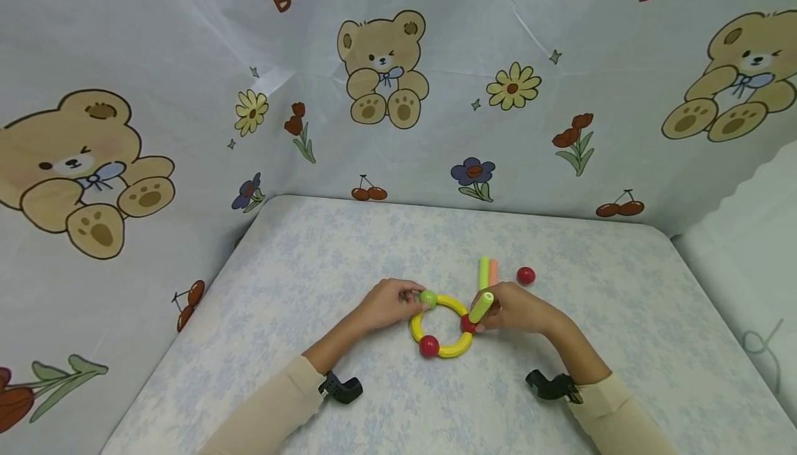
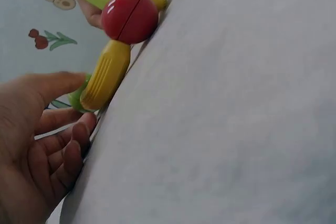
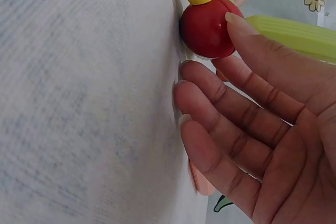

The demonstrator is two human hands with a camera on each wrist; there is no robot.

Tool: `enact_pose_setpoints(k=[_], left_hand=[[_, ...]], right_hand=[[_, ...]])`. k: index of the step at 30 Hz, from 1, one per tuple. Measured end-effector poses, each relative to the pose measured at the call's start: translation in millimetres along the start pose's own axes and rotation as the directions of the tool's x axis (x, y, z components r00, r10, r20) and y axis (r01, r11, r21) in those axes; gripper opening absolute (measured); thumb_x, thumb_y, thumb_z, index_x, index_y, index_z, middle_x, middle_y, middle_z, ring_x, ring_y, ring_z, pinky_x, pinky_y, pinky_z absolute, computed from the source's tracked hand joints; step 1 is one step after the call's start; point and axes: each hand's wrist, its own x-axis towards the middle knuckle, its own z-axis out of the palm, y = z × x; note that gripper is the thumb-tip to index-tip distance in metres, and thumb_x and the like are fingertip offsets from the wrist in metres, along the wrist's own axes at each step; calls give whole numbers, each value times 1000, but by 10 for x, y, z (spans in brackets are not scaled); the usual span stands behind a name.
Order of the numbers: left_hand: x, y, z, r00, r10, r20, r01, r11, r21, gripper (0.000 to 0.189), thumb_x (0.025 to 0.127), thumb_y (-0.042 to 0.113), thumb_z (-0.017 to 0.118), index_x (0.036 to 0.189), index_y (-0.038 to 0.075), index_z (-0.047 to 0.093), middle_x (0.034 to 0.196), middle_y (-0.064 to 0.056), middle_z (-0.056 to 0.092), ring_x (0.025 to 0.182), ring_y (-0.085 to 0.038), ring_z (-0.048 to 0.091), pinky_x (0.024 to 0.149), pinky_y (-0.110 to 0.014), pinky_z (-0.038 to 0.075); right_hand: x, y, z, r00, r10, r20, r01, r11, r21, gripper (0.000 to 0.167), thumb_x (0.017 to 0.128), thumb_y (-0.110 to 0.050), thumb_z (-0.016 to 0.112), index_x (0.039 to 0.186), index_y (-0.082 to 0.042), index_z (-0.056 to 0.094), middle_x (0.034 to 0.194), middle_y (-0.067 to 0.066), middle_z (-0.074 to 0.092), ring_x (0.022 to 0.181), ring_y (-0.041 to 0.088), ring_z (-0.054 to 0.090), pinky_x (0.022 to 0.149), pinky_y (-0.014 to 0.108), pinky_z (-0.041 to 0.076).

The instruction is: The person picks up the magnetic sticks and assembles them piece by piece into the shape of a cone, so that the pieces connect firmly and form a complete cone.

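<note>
Down on the table (image 1: 324, 254), the left hand (image 1: 387, 305) sits at about ten o'clock of the yellow ring (image 1: 443, 351), its thumb and fingertips pinching the green ball (image 1: 427, 296) that crowns the ring's far-left arc. From the left wrist view the fingers (image 2: 63, 156) curl loosely beside a yellow curved segment (image 2: 105, 74), with a red ball (image 2: 129, 17) joined to that segment's far end.

Moving right, a second red ball (image 1: 429, 346) closes the ring at roughly seven o'clock. A third red ball (image 3: 206, 27) sits at the ring's three o'clock joint, and this is where the right hand (image 1: 517, 308) works. That hand grips a green stick (image 1: 481, 307), thumb over it, the other fingers (image 3: 220, 108) lying fairly straight along the table below the ball. The stick's long axis runs from the joint ball up and away toward one o'clock, its lower end seemingly touching the ball, its upper end free. The right hand is plainly the nearer one to this joint.

Beyond the ring, at twelve to one o'clock, a green rod (image 1: 483, 272) and an orange rod (image 1: 493, 272) lie side by side, with a loose red ball (image 1: 526, 276) just right of them.
</note>
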Motion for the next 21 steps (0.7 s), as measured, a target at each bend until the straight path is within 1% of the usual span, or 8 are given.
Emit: enact_pose_setpoints(k=[3,6,8,13,15,17,19,21], left_hand=[[-2,12,-45,999,23,49,-23,1000,-12,41,91,33,78,126,12,72,81,11,67,64,-8,56,59,-24,47],[-7,17,-48,998,16,55,-15,1000,-11,42,91,32,78,127,12,72,81,11,67,62,-6,55,57,-23,46],[-13,11,-23,1000,-2,28,2,1000,-10,39,92,33,77,125,13,74,80,12,67,62,-7,55,57,-23,46],[-16,6,76,996,-36,-81,36,999,7,30,91,36,78,114,17,79,74,13,66,62,-7,55,56,-23,44],[-9,3,86,996,-35,-88,36,999,7,28,91,38,78,111,19,79,74,14,66,63,-7,55,56,-23,44],[-3,-15,66,998,-23,-54,22,1000,-15,27,92,38,77,112,19,79,76,13,66,64,-7,56,57,-23,45],[0,-40,17,1000,-7,8,8,998,-62,26,93,36,76,113,20,78,79,11,68,62,-8,57,56,-23,47],[-2,-59,-45,997,14,75,-5,994,-108,24,93,32,77,114,20,77,81,8,68,60,-9,58,55,-24,48]], right_hand=[[2,1,5,1000,13,12,-13,1000,-2,20,83,-18,86,100,-15,76,90,-11,73,74,11,62,68,25,54],[8,-6,11,999,34,31,-34,999,0,20,83,-19,86,100,-15,76,90,-11,72,75,12,63,69,26,55],[13,-21,16,998,39,53,-40,999,1,20,83,-18,86,99,-16,75,89,-11,72,74,11,62,69,27,55],[-1,-56,14,991,30,127,-31,999,7,18,83,-18,86,97,-18,75,87,-10,71,70,9,61,67,27,54],[-9,-62,12,989,27,148,-29,999,15,17,84,-19,86,97,-19,75,88,-10,71,70,9,61,67,26,54],[-11,-62,14,987,30,156,-33,999,17,17,84,-20,85,97,-19,75,89,-10,71,71,9,61,68,26,54],[-11,-61,20,986,35,161,-39,999,23,16,84,-20,85,97,-20,75,90,-10,72,71,9,61,68,26,54],[-8,-59,25,986,36,162,-40,999,22,16,85,-20,85,97,-20,75,90,-10,72,71,9,61,68,26,54]])
